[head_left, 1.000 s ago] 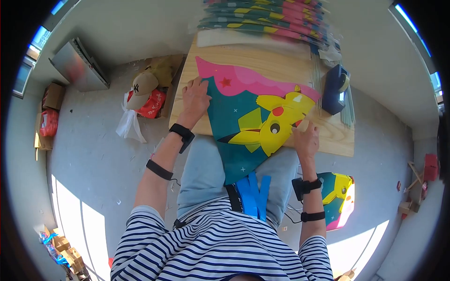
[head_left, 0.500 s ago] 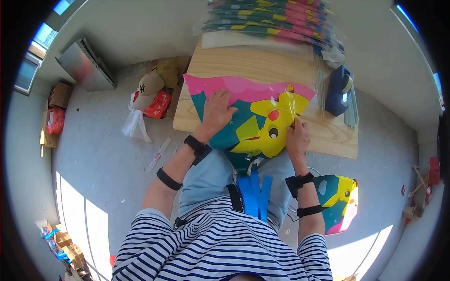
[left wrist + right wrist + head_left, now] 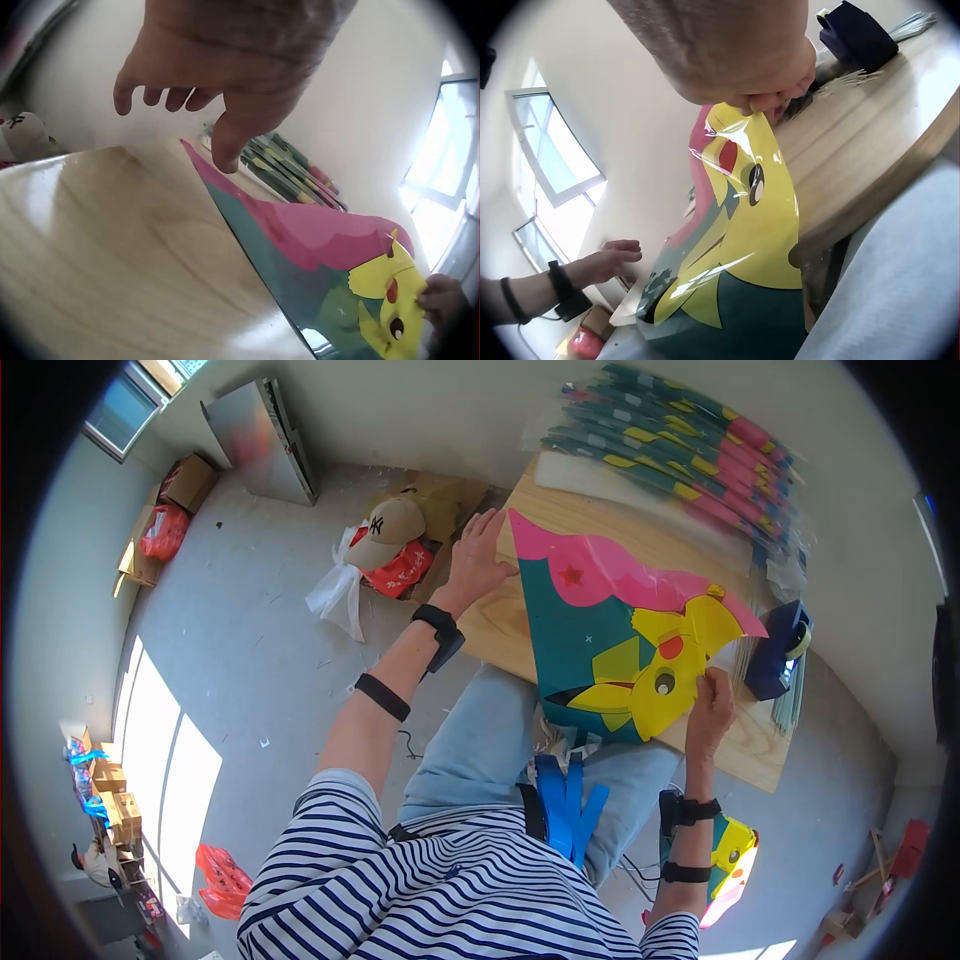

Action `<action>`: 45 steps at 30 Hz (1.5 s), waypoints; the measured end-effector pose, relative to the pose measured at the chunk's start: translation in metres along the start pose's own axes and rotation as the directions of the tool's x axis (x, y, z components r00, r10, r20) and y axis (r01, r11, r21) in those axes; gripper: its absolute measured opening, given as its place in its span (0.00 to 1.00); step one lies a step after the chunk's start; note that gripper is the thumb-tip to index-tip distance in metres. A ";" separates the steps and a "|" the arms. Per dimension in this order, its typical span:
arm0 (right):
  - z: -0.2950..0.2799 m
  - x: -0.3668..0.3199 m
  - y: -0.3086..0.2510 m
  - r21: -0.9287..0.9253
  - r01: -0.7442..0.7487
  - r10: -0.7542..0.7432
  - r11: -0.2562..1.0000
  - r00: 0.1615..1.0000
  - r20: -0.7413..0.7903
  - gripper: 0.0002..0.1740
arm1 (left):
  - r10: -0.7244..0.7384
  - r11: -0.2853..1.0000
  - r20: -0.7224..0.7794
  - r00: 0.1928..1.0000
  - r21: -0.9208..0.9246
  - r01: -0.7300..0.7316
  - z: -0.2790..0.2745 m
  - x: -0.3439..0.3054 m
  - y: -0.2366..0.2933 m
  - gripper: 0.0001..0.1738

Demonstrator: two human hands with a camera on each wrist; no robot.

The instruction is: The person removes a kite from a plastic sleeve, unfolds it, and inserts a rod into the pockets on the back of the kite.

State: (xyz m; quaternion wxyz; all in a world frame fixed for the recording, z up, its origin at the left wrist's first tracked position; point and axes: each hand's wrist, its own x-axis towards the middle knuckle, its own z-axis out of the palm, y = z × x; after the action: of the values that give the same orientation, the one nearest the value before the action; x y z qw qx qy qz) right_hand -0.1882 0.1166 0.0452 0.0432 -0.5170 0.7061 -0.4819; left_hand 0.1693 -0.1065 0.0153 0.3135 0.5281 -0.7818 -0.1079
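A glossy printed plastic sheet [image 3: 590, 630], teal and pink with a big yellow cartoon face, lies partly on the wooden table [image 3: 500, 618] and hangs over its front edge above the person's lap. At its right edge the right hand [image 3: 710, 710] pinches the sheet between thumb and fingers. Beyond the left edge, the left hand [image 3: 476, 568] is held with fingers extended and nothing in them. The left wrist view shows this left hand [image 3: 225, 75] raised over the tabletop, its thumb near the sheet's pink corner. The right wrist view shows the sheet bowed and shiny below the right hand [image 3: 742, 52].
A pile of folded sheets of similar print [image 3: 690, 460] lies at the table's back. On the right stand a dark blue tape dispenser [image 3: 776, 652] and thin pale sticks [image 3: 788, 705]. Another printed sheet [image 3: 735, 850] is low on the right. A cap [image 3: 395, 525] tops a red bag [image 3: 402, 570] left of the table.
The head view has swung, shifting the scene rightward. The left hand went from the sheet's corner onto its face, then off past its left edge. The right hand keeps its pinch.
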 end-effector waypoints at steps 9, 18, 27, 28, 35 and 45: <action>-0.053 0.037 -0.021 0.160 0.006 -0.006 0.987 1.000 -0.004 0.05 | 0.007 1.000 0.342 0.940 -0.022 0.001 -0.009 0.056 0.033 0.47; -0.058 0.059 0.021 0.270 -0.126 0.142 0.954 0.989 -0.038 0.05 | 0.114 0.870 0.539 0.834 -0.460 0.179 -0.035 0.073 -0.023 0.12; 0.003 0.094 0.051 0.304 -0.278 0.231 0.911 0.956 0.181 0.08 | -0.230 0.226 0.452 0.862 -0.837 0.499 -0.092 0.046 -0.010 0.12; 0.011 0.099 0.050 0.306 -0.275 0.228 0.912 0.957 0.182 0.08 | -0.232 0.227 0.448 0.863 -0.838 0.496 -0.093 0.047 -0.008 0.12; 0.062 0.063 -0.101 0.121 -0.008 -0.014 0.993 0.984 0.179 0.22 | -0.149 0.242 0.394 0.907 -0.875 0.419 -0.079 0.048 0.064 0.13; 0.086 0.069 -0.162 0.590 -0.374 0.140 0.716 0.904 0.404 0.05 | 0.033 0.335 0.326 0.945 -0.894 0.297 -0.069 0.051 0.129 0.11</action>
State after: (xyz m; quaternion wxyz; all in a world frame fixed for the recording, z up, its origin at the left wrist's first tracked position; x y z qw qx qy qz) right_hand -0.0600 0.0081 0.1472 0.4066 -0.4369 0.5404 -0.5931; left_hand 0.1006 -0.0869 0.1524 0.4316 0.2941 -0.5690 -0.6352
